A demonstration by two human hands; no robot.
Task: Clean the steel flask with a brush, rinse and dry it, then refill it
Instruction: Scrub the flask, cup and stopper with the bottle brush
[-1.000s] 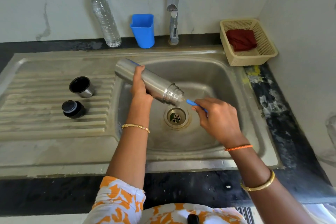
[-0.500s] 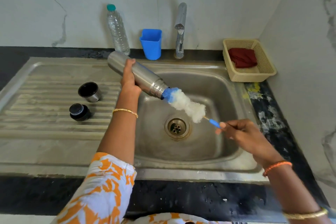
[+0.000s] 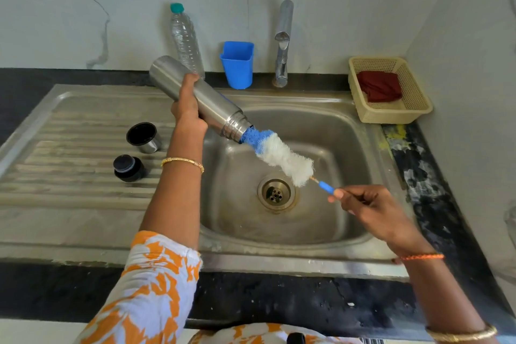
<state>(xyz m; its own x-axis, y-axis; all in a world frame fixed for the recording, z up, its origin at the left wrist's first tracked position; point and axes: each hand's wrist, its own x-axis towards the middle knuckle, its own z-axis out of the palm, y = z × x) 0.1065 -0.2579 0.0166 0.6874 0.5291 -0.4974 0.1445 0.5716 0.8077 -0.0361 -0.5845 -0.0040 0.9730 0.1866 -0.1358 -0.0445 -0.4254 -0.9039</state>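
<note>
1. The left hand [image 3: 187, 109] grips the flask [image 3: 199, 100] around its middle, fingers wrapped round the body, and holds it tilted over the sink [image 3: 346, 234], mouth pointing down and to the right.
2. The right hand [image 3: 371, 211] pinches the blue handle end of the brush [image 3: 282, 156] between fingertips.
3. The brush's blue tip sits at the flask mouth; its white bristles and handle lie outside, above the drain [image 3: 276, 193].
4. On the ribbed draining board left of the basin stand a cup [image 3: 143, 137] and, just in front of it, a black cap [image 3: 129, 168], near each other but apart.
5. At the back of the bench stand a clear bottle [image 3: 185, 39], a blue holder [image 3: 238, 64] and the tap [image 3: 282, 42].
6. A cream basket [image 3: 413, 109] at the right rear holds a dark red cloth [image 3: 379, 86].
</note>
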